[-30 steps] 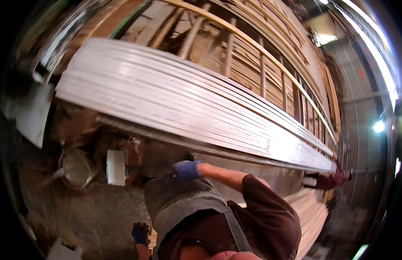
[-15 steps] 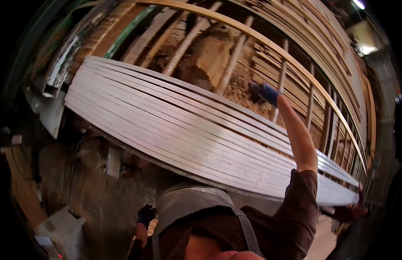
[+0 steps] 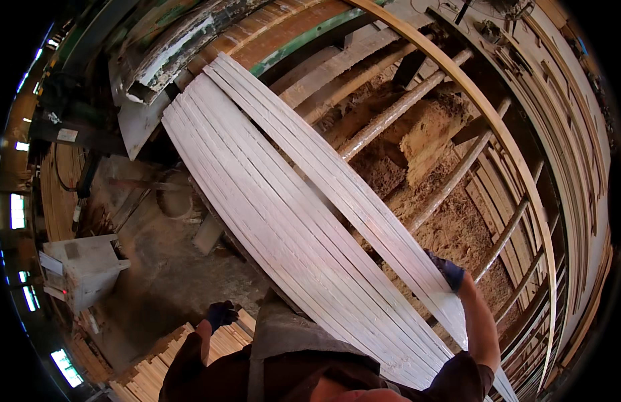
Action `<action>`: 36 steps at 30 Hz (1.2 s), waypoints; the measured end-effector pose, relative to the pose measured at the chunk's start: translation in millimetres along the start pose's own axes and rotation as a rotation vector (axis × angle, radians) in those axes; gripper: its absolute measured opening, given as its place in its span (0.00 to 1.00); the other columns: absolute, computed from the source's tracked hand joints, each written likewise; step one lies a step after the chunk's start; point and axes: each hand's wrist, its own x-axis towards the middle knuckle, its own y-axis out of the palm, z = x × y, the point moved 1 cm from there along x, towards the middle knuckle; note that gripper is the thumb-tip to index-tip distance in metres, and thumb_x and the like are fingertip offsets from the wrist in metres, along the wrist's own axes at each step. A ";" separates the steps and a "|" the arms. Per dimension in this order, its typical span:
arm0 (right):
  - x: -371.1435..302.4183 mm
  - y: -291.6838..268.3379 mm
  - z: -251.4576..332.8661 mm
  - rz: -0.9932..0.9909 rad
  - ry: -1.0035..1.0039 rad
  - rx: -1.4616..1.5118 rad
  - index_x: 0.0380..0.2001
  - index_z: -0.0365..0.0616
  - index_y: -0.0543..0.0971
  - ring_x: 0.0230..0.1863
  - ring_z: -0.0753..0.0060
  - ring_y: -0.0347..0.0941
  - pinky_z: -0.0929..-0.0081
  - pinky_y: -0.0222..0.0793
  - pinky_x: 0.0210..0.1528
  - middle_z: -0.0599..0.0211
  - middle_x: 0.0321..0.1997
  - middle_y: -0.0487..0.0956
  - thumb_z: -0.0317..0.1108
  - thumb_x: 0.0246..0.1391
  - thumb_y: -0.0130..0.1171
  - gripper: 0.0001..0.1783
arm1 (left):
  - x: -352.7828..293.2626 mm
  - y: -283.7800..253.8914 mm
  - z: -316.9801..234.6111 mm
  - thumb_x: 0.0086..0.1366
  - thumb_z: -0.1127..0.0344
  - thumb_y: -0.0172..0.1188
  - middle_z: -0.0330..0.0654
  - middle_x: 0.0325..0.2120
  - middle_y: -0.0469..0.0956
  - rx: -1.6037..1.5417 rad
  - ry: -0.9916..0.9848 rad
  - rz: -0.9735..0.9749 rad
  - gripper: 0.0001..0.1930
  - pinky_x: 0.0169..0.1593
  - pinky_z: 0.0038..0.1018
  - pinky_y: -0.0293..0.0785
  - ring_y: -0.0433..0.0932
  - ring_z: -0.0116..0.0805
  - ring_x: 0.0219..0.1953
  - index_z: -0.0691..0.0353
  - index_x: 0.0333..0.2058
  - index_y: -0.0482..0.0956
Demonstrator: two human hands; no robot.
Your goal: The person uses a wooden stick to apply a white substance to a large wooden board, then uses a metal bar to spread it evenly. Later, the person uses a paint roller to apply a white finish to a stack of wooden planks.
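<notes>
Long white-coated wooden strips point(image 3: 283, 221) lie side by side in front of me, with a dark gap setting a narrower outer group point(image 3: 364, 208) apart from the rest. My right hand point(image 3: 447, 271), in a dark blue glove, is at the far edge of that outer group, its fingers bent against the edge and partly hidden. Low on the left hangs my left hand point(image 3: 222, 313), gloved too, its fingers loosely apart with nothing in them. It is beside a stack of bare wooden strips point(image 3: 213, 342), and I cannot tell whether it touches them.
Beyond the white strips runs a rack with metal crossbars point(image 3: 451, 181) and a long curved-looking wooden rail point(image 3: 518, 151). Sawdust point(image 3: 451, 208) lies beneath it. A pale box-like cabinet point(image 3: 93, 268) stands at left; a worn metal beam point(image 3: 170, 57) is at the upper left.
My right hand has come down from above the sawdust to the outer strips' edge. The gap between the strip groups looks wider. My view has turned, showing more floor and stacked wood.
</notes>
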 end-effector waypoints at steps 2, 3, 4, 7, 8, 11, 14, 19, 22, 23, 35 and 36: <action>1.7 -10.7 47.8 0.049 0.288 0.309 0.67 0.41 0.59 0.64 0.74 0.59 0.76 0.51 0.68 0.65 0.67 0.64 0.54 0.68 0.38 0.34 | -17.6 -9.9 -12.2 0.68 0.55 0.49 0.51 0.37 0.82 0.049 0.031 -0.046 0.18 0.32 0.36 0.79 0.83 0.44 0.34 0.63 0.47 0.73; -2.8 -16.7 48.6 0.045 0.310 0.297 0.66 0.41 0.61 0.64 0.72 0.60 0.75 0.52 0.67 0.64 0.66 0.65 0.53 0.68 0.38 0.33 | -23.5 -13.4 -20.5 0.67 0.55 0.50 0.51 0.36 0.82 0.050 0.020 -0.040 0.17 0.31 0.35 0.79 0.83 0.44 0.33 0.62 0.46 0.73; 0.0 -27.9 41.6 0.039 0.269 0.205 0.65 0.42 0.63 0.65 0.70 0.61 0.73 0.54 0.67 0.62 0.66 0.66 0.52 0.68 0.38 0.31 | -29.1 -22.5 -18.4 0.67 0.55 0.52 0.51 0.35 0.82 0.028 0.019 -0.040 0.17 0.31 0.35 0.79 0.83 0.44 0.31 0.62 0.46 0.74; -10.8 -101.3 20.8 -0.188 0.203 -0.194 0.62 0.42 0.67 0.65 0.63 0.63 0.68 0.59 0.65 0.56 0.64 0.68 0.49 0.67 0.38 0.28 | -23.9 -13.0 -41.2 0.66 0.56 0.52 0.52 0.34 0.82 0.101 0.061 -0.049 0.16 0.30 0.35 0.78 0.83 0.46 0.31 0.62 0.45 0.73; -18.9 -137.8 22.3 -0.326 0.318 -0.458 0.56 0.43 0.70 0.59 0.60 0.67 0.64 0.62 0.59 0.58 0.58 0.71 0.49 0.67 0.38 0.25 | -27.3 -1.2 -51.2 0.66 0.57 0.52 0.53 0.33 0.81 0.097 0.042 -0.035 0.15 0.30 0.36 0.78 0.82 0.47 0.31 0.62 0.45 0.73; -28.3 -198.4 54.8 -1.049 0.419 -1.055 0.39 0.45 0.80 0.31 0.59 0.79 0.67 0.74 0.37 0.59 0.30 0.82 0.38 0.63 0.48 0.13 | -6.8 -14.4 -46.2 0.66 0.59 0.51 0.54 0.32 0.81 -0.106 0.084 0.027 0.13 0.29 0.36 0.77 0.81 0.49 0.31 0.58 0.45 0.73; -51.9 -123.5 99.0 -1.026 -0.158 -0.288 0.40 0.43 0.80 0.38 0.66 0.79 0.69 0.74 0.42 0.59 0.37 0.83 0.32 0.61 0.52 0.09 | 16.2 -36.9 -26.7 0.65 0.57 0.51 0.54 0.29 0.80 -0.140 0.037 0.127 0.13 0.25 0.36 0.73 0.80 0.49 0.26 0.58 0.43 0.73; -30.2 16.8 124.9 -0.248 0.466 0.157 0.58 0.52 0.73 0.44 0.73 0.78 0.73 0.80 0.36 0.62 0.45 0.82 0.48 0.62 0.54 0.24 | 46.1 -16.8 -53.3 0.65 0.53 0.51 0.53 0.28 0.80 0.447 0.453 0.405 0.16 0.25 0.38 0.71 0.78 0.48 0.23 0.58 0.44 0.72; -30.1 19.0 13.5 -0.632 0.227 0.649 0.60 0.48 0.68 0.46 0.68 0.77 0.70 0.77 0.39 0.57 0.50 0.78 0.56 0.59 0.55 0.32 | 44.8 -11.3 -57.8 0.66 0.50 0.50 0.52 0.29 0.80 0.375 0.389 0.397 0.18 0.26 0.39 0.71 0.77 0.49 0.24 0.58 0.44 0.72; -23.9 9.0 5.4 -0.746 0.120 0.922 0.61 0.50 0.66 0.49 0.64 0.76 0.68 0.76 0.41 0.54 0.53 0.76 0.56 0.59 0.55 0.33 | 46.7 -14.9 -61.5 0.66 0.49 0.49 0.51 0.29 0.79 0.275 0.312 0.335 0.19 0.26 0.40 0.71 0.77 0.49 0.25 0.58 0.44 0.71; 82.4 -143.3 -29.1 -1.124 -0.771 1.863 0.55 0.51 0.69 0.55 0.53 0.69 0.52 0.67 0.58 0.57 0.58 0.71 0.52 0.51 0.65 0.32 | 8.8 -31.1 -81.5 0.66 0.51 0.55 0.43 0.32 0.78 0.157 0.057 0.068 0.18 0.32 0.31 0.76 0.78 0.39 0.32 0.55 0.47 0.71; 91.6 -160.6 -24.2 -1.122 -0.796 1.970 0.53 0.50 0.71 0.54 0.53 0.70 0.52 0.68 0.59 0.59 0.55 0.73 0.48 0.49 0.68 0.30 | 2.7 -32.5 -79.3 0.65 0.44 0.54 0.45 0.33 0.80 0.131 0.053 0.082 0.21 0.31 0.35 0.77 0.79 0.42 0.32 0.52 0.47 0.71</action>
